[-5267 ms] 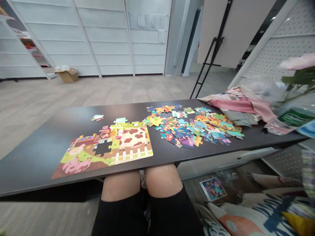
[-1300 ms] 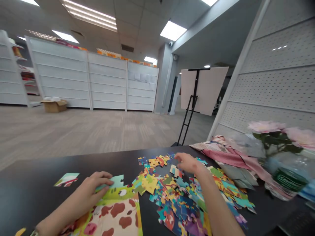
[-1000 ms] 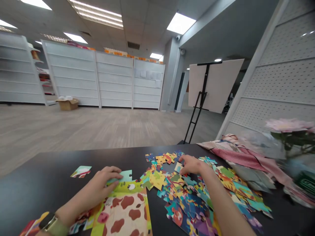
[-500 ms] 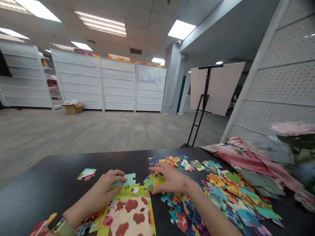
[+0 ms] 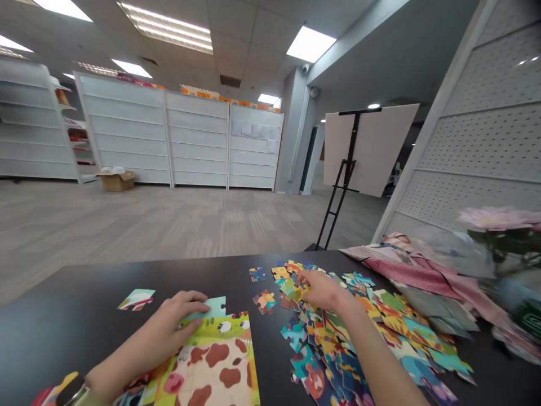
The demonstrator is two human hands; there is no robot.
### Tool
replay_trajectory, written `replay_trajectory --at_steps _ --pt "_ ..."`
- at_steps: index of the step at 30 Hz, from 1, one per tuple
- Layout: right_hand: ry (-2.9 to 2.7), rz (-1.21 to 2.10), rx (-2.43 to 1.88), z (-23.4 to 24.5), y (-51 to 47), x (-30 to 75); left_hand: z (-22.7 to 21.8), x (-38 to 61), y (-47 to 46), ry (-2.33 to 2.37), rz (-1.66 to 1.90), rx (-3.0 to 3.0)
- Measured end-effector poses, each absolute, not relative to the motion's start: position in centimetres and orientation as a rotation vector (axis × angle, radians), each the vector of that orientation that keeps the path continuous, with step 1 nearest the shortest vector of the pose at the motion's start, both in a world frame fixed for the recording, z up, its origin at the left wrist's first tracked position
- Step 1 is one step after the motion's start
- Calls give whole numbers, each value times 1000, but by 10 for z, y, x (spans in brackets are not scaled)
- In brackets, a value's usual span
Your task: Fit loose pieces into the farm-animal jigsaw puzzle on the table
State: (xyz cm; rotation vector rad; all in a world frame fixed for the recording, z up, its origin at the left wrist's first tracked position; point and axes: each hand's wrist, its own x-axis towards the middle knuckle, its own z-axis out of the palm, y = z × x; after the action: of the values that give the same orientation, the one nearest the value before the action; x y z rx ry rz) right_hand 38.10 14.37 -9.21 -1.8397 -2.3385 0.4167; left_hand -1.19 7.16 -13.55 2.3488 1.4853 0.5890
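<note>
A partly assembled jigsaw puzzle [image 5: 220, 366] with a brown-spotted cow lies in front of me. My left hand [image 5: 180, 318] rests on its upper left corner, fingers stretched out over a pale teal puzzle piece [image 5: 216, 306]. To the right, my right hand [image 5: 323, 288] is over the far edge of the heap of loose puzzle pieces [image 5: 321, 338]. Its thumb and fingers are bent together at a green and yellow puzzle piece [image 5: 291, 288]; the fingertips are partly hidden. An orange puzzle piece [image 5: 265, 301] and a dark blue puzzle piece [image 5: 257, 274] lie left of that hand.
One puzzle piece [image 5: 136, 299] lies apart on the black table [image 5: 177, 273], at the left. More pieces are beneath my left forearm. Pink cloth [image 5: 426, 270] and a flower [image 5: 499, 219] are at the right edge. Beyond stand an easel [image 5: 349, 163] and white shelves [image 5: 198, 141].
My right hand has moved right, from beside the cow puzzle to the loose heap, and green-yellow pieces have left the puzzle's side. The orange piece is uncovered. My left hand stays on the puzzle.
</note>
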Motion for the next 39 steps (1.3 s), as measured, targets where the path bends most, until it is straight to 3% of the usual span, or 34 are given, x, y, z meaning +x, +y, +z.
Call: replay_trajectory --at_steps 8,19,26,34,39 --pt "-2537 622 -1319 -104 124 324 -131 -9 69 1514 559 2339" --pt "-2357 878 -1206 -92 127 323 -134 -13 70 1495 531 2345" --pt "-2174 535 -1408 -51 59 375 -161 -30 87 1445 635 2437" --pt "-2260 263 -1969 -142 -58 426 -161 -27 88 1447 678 2505" --pt "-2204 233 -2046 -146 -57 426 -179 -38 99 1427 682 2541"
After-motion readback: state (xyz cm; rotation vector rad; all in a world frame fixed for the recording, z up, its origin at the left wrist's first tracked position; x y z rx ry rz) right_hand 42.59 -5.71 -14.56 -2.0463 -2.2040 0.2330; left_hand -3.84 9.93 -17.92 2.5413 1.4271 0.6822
